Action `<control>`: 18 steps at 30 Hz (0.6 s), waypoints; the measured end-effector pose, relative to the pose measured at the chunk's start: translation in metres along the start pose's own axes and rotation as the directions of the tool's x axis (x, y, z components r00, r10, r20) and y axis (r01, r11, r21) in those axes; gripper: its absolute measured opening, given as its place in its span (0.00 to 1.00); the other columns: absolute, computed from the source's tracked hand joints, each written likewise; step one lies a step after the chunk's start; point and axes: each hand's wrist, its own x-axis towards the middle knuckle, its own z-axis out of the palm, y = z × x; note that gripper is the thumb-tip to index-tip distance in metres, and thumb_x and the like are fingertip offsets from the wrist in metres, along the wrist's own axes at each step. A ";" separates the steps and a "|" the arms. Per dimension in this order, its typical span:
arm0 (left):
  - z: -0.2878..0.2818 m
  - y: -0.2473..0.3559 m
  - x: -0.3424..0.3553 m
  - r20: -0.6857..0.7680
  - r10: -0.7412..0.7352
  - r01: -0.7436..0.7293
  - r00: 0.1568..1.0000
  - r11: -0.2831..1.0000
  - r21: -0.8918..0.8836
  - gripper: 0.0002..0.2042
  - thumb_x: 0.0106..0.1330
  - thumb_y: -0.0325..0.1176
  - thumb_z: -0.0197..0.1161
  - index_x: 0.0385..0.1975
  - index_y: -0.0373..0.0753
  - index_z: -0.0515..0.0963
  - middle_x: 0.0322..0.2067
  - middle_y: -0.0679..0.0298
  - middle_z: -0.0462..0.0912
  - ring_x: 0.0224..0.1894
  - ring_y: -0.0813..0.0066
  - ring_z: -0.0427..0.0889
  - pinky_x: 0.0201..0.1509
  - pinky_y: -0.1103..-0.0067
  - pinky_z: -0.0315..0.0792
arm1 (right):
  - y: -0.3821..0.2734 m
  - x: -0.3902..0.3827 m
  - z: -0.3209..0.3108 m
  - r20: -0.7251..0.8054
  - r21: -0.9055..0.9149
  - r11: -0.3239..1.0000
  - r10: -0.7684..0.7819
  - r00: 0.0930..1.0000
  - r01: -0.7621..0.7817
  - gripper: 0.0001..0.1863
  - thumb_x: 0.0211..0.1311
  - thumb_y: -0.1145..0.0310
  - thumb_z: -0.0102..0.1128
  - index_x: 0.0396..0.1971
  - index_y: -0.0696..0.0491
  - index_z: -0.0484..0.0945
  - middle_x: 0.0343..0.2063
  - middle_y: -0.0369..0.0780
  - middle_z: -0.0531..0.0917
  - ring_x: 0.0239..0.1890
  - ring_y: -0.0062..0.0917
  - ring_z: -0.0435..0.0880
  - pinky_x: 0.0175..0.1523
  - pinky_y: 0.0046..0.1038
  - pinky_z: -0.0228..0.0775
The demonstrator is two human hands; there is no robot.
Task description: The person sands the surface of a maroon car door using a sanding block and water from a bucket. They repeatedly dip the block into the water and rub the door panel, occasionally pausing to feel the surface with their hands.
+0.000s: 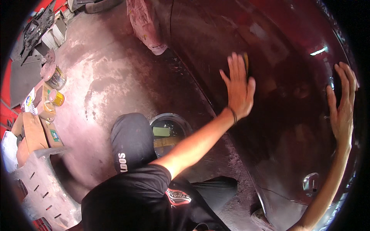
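While the left hand (239,90) presses flat on the dark red car panel (285,115), fingers spread in an open grip over a yellow sanding pad (246,61) that shows only as a sliver past the fingertips, the right hand (342,104) lies open-palmed near the panel's right edge. Glossy and curved, the panel fills the right half of the view, reflecting a light. Bare concrete floor (104,77) lies open to the left; a black bucket (169,131) stands below the left forearm, cans (56,77) well apart.

Dark maroon car body panel (285,127), glossy, curved, upright, yellow sanding pad (246,61) flat against it
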 end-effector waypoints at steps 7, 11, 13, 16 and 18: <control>-0.056 -0.107 0.221 -0.289 -0.135 0.105 0.948 0.987 -0.119 0.33 0.86 0.48 0.33 0.84 0.36 0.41 0.85 0.54 0.38 0.86 0.54 0.35 0.81 0.36 0.37 | -0.009 -0.006 -0.010 0.004 -0.012 1.000 -0.011 1.000 0.011 0.31 0.78 0.55 0.57 0.77 0.43 0.67 0.78 0.37 0.67 0.81 0.34 0.60 0.84 0.44 0.51; -0.088 -0.145 0.286 -0.313 -0.197 0.140 0.929 0.971 -0.195 0.40 0.82 0.66 0.32 0.85 0.48 0.44 0.86 0.65 0.40 0.87 0.63 0.33 0.83 0.45 0.29 | -0.009 -0.006 -0.004 0.042 0.017 0.999 0.027 0.999 -0.028 0.31 0.80 0.61 0.53 0.79 0.41 0.62 0.80 0.36 0.61 0.83 0.35 0.57 0.84 0.47 0.54; -0.058 -0.114 0.214 -0.323 -0.061 0.018 0.945 0.990 -0.137 0.33 0.86 0.48 0.32 0.83 0.35 0.42 0.85 0.55 0.39 0.86 0.55 0.36 0.81 0.38 0.37 | -0.010 -0.006 -0.003 0.024 0.028 1.000 0.003 1.000 -0.004 0.31 0.80 0.62 0.52 0.80 0.41 0.61 0.81 0.36 0.60 0.83 0.36 0.56 0.84 0.47 0.54; -0.005 -0.050 0.062 -0.186 -0.040 0.053 0.982 0.996 0.069 0.33 0.83 0.38 0.40 0.83 0.33 0.42 0.85 0.50 0.36 0.87 0.53 0.32 0.82 0.40 0.33 | -0.012 -0.006 -0.005 0.020 0.041 0.999 -0.003 1.000 0.002 0.31 0.81 0.62 0.52 0.80 0.43 0.61 0.81 0.38 0.61 0.83 0.36 0.58 0.83 0.46 0.55; 0.008 -0.029 -0.007 0.062 -0.122 0.123 0.991 0.992 -0.005 0.35 0.83 0.39 0.41 0.84 0.34 0.37 0.84 0.48 0.30 0.86 0.51 0.29 0.83 0.44 0.28 | -0.014 -0.007 -0.008 0.018 0.093 0.996 0.002 1.000 -0.003 0.31 0.81 0.63 0.52 0.80 0.44 0.61 0.80 0.39 0.63 0.82 0.36 0.59 0.83 0.44 0.56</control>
